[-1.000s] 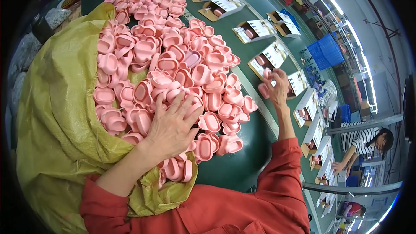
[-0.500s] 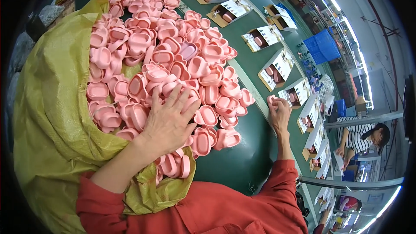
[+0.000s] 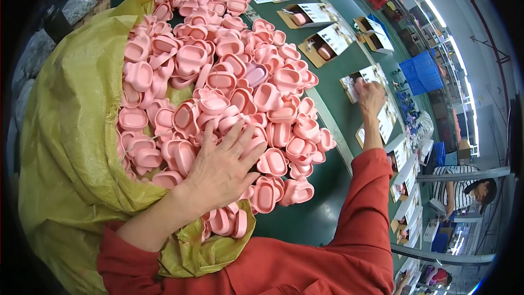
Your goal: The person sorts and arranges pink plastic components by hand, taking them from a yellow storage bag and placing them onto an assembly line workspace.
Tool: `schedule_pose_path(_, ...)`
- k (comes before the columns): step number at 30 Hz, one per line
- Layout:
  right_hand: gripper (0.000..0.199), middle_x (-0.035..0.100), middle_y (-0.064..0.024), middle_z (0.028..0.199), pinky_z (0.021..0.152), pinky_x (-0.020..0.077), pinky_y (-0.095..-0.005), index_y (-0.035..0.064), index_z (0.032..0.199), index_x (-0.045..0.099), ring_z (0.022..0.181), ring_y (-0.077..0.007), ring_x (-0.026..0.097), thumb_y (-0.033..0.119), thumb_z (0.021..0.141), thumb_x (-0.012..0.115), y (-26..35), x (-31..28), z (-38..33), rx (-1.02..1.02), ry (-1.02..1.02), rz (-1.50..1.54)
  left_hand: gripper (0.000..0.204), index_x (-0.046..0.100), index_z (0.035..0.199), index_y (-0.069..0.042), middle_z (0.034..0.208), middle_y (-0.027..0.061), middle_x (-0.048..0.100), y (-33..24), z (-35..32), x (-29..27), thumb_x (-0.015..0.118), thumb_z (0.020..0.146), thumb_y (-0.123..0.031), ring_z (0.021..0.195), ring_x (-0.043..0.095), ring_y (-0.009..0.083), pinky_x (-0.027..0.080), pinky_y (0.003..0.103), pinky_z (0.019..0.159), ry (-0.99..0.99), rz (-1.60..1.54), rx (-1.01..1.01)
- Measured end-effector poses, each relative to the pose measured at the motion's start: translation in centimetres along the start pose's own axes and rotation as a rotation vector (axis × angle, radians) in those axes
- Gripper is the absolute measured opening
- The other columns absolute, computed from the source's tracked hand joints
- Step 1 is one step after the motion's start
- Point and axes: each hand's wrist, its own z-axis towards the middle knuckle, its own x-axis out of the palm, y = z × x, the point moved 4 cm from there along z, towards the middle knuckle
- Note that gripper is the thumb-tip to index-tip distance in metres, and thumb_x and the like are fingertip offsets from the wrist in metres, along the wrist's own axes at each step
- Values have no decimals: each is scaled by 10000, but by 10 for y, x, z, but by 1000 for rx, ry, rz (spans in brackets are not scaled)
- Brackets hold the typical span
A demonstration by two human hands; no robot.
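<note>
The left hand lies on a big heap of pink pieces, its grip loose with the fingers apart. The heap spills from a yellow-green sack onto the green worktop. The right hand is at an open box, fingertips by one pink piece; I cannot tell if its grip pinches it

The right grip partly hides a small pink piece.
</note>
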Motion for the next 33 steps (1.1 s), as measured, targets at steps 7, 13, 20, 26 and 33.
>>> schedule_pose_path(7,330,599,-164,1334,1067,436,-453,91,1099,698,1239,-371,565,137,790,802,120,-32,-52,-578,60,567,578,546,1379,-87,1513,212,428,0,0,-8,652,901,-395,1441,354,366,165,698,1144,3,16,-3)
schedule_pose_path(13,299,609,-100,1276,1016,389,-459,98,1115,641,1204,-330,540,141,832,727,149,-15,-69,-699,-24,346,638,490,1459,-101,1545,217,394,-7,-4,-12,598,939,-454,1465,318,374,177,671,1156,88,108,-23)
schedule_pose_path(20,173,647,-116,1219,985,402,-445,25,903,675,1143,-317,584,177,842,729,78,-27,-45,-466,-47,205,719,496,1439,-31,1503,227,437,-43,-26,-20,597,929,-529,1453,331,367,156,637,1181,126,60,71)
schedule_pose_path(26,212,671,-166,1160,919,468,-489,27,957,714,1084,-361,623,197,831,719,60,-30,-28,-205,-183,77,746,531,1416,-64,1441,225,483,-58,-25,1,681,855,-532,1412,375,378,172,607,1195,130,33,233)
schedule_pose_path(33,170,642,-106,1253,1054,363,-476,79,973,731,1225,-330,549,143,830,667,180,0,-57,-606,70,330,707,516,1427,-75,1453,224,475,-41,-21,-1,698,857,-451,1411,376,375,209,593,1185,130,-56,115)
